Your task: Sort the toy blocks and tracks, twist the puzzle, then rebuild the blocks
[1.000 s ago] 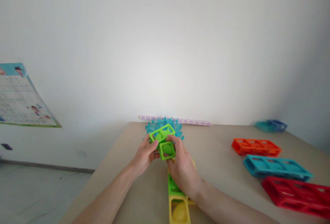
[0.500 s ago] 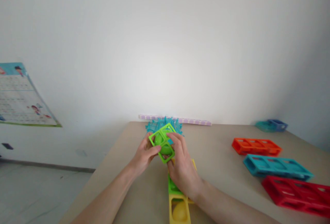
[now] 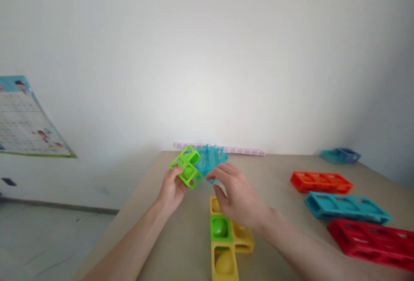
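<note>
Filling the upper half of the view is a pale wall (image 3: 207, 56), with a poster (image 3: 22, 121) hanging at its left edge. Below it a beige worktop (image 3: 278, 203) runs back to the wall, where a purple strip (image 3: 246, 150) lies along the far edge. On the right side three long open frames lie one behind the other: a red frame (image 3: 371, 240) nearest, a teal frame (image 3: 346, 208) behind it and an orange frame (image 3: 320, 182) further back, with small blue pieces (image 3: 341, 156) in the far corner. In the middle, close to the person, a yellow block (image 3: 224, 266) of several cells lies flat with a yellow ball in its near cell and a green cell (image 3: 220, 228) set into it, a green ball inside. The right hand (image 3: 237, 194) hovers above the far end of that block, open, fingers loosely curled and apart, holding nothing; its fingertips are near a clear cyan piece (image 3: 211, 158), and whether they touch it cannot be told. The left hand (image 3: 171, 188) is closed around the near end of a green block (image 3: 186, 166) of two square cells, lifted off the worktop and tilted, just left of the cyan piece. A green ball (image 3: 188, 172) sits in the nearer cell.
</note>
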Demonstrator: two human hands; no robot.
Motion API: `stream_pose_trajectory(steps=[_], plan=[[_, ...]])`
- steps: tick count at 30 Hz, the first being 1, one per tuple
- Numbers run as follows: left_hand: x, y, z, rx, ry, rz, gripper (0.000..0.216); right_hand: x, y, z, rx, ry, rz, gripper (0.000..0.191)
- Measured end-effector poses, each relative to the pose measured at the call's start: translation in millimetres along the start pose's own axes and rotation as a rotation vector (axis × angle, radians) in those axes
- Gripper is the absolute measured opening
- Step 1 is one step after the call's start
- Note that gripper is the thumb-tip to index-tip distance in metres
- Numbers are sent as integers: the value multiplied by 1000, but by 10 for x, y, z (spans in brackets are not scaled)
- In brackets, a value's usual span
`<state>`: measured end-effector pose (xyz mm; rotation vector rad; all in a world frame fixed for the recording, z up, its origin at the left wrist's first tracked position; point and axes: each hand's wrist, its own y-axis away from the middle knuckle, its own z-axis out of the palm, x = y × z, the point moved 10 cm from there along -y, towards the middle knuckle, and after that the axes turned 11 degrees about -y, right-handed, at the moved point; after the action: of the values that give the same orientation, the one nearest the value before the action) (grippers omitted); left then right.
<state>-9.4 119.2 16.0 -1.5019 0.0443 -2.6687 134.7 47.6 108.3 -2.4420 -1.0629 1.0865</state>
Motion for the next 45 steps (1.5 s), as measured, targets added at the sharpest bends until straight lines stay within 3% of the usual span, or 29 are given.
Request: stream_pose_trajectory(steps=[4,7,16,45], plan=[[-12,13,7,-11,17,-47,28,-56,79,170,-439,14,-97,37],[-69,58,53,-45,7,-97,24,-82,179,320,-582,18,-152,35],[-114,91,-1,-22,13,-151,29,-116,267,711,-560,-73,-226,24],[-132,77,-35,21,49,-156,32,-133,269,719,-488,-171,-292,28]])
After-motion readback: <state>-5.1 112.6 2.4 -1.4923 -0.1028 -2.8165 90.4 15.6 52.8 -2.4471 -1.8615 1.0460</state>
